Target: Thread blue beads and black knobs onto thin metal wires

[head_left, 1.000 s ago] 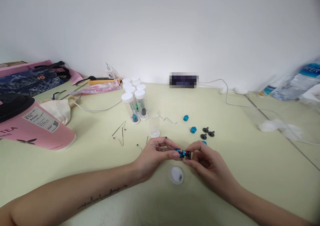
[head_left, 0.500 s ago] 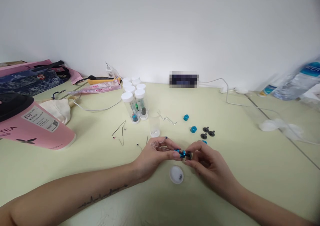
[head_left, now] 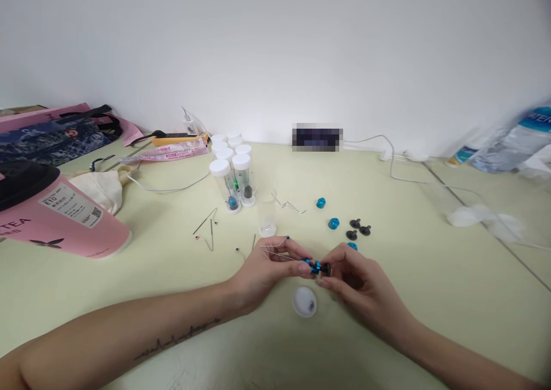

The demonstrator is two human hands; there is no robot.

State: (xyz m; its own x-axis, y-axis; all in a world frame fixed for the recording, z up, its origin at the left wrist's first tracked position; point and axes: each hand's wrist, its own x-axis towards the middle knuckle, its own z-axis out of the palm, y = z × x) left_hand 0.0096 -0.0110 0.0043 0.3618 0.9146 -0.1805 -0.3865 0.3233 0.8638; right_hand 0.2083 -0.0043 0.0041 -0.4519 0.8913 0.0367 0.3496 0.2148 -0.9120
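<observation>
My left hand (head_left: 269, 266) pinches a thin bent metal wire (head_left: 275, 251) with small blue beads (head_left: 313, 265) threaded on its end. My right hand (head_left: 359, 286) pinches a small black bead (head_left: 326, 270) against the end of that wire, just right of the blue ones. Both hands hover just above the pale green table (head_left: 430, 275). A white cap (head_left: 303, 301) lies on the table right below the fingertips.
Loose blue beads (head_left: 333, 224) and black beads (head_left: 360, 228) lie beyond my right hand. White-capped clear vials (head_left: 235, 174) stand further back, with an open vial (head_left: 267, 215) and bent wires (head_left: 206, 229) nearby. A pink cup (head_left: 60, 217) lies at left; a plastic bottle (head_left: 512, 143) lies far right.
Almost nothing has moved. Both hands stay pinched together on the wire and beads, with only a slight shift of the fingers.
</observation>
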